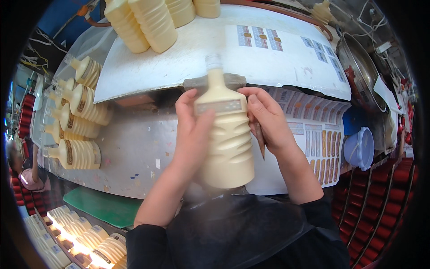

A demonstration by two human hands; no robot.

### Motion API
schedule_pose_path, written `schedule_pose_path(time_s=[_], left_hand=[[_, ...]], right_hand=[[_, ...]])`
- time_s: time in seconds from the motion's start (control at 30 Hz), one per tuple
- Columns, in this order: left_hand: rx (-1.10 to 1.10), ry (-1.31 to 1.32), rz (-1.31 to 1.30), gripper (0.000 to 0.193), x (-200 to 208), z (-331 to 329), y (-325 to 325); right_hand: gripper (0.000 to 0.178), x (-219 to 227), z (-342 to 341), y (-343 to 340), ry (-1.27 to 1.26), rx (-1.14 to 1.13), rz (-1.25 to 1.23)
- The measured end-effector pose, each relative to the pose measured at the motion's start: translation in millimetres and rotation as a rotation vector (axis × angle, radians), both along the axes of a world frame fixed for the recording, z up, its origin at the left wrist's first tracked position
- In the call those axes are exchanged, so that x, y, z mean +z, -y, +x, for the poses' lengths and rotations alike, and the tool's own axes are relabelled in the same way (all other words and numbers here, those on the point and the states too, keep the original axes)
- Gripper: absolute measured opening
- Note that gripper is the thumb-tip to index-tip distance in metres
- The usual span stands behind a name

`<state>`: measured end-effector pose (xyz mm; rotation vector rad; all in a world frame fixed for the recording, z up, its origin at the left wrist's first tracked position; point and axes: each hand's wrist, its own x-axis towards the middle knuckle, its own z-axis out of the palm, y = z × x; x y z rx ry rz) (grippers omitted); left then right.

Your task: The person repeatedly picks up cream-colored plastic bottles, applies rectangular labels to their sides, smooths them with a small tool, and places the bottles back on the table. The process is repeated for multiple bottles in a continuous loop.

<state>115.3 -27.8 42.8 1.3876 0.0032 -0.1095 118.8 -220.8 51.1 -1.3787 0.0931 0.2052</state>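
A cream-coloured bottle (pixel 228 150) with a ribbed body, narrow neck and clear threaded top is in front of me, its neck pointing away. My left hand (pixel 192 130) grips its left side, thumb lying near a patterned label strip (pixel 218 106) across the shoulder. On the other side, my right hand (pixel 271 119) has its thumb and index finger pinched by the strip's right end. A thin, pointed brown tool (pixel 260 140) sticks out below those fingers, its tip toward me; its kind is unclear. Behind the neck lies a grey-brown pad (pixel 192 84).
Several similar bottles lie at the left (pixel 77 154), and others stand on the raised white board (pixel 148 27). Label sheets (pixel 322 148) spread to the right, beside a blue-purple bucket (pixel 359 148). More labels (pixel 260 37) lie on the board. A green mat (pixel 101 206) is at lower left.
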Motion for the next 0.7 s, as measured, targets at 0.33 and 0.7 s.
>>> schedule_pose_path(time_s=[0.33, 0.7], left_hand=[[-0.078, -0.072, -0.074, 0.072, -4, -22, -4], [-0.074, -0.152, -0.218, 0.067, -6, -21, -4]], right_hand=[[0.043, 7, -33, -6, 0.167, -0.032, -0.156], [0.045, 12, -48, -14, 0.366, -0.131, -0.627]])
